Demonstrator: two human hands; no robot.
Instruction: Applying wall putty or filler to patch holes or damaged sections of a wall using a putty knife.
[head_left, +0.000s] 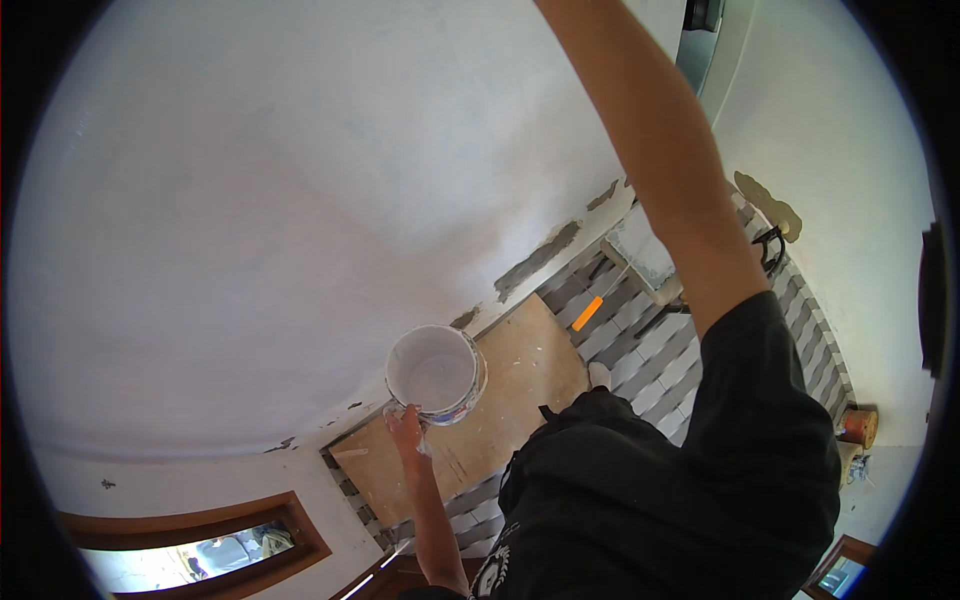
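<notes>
My left hand (405, 430) is closed on the near rim of a white plastic bucket (440, 342), with whitish smears on the fingers and wrist. The bucket is held upright close to the wall, and its inside looks pale, with whitish residue. How much it contains, I cannot tell. My right arm (665, 140) reaches up past the top edge of the picture, so the right hand and anything in it are out of sight. The white wall (260, 200) fills the left side, beside both arms.
Below the bucket lies a brown board (530, 365) on grey patterned tiles. An orange handle-like piece (588, 313) with a thin rod shows near a pale-topped stand (640, 245). Grey bare patches (540, 258) mark the wall's base. A wood-framed opening (300, 520) is at lower left.
</notes>
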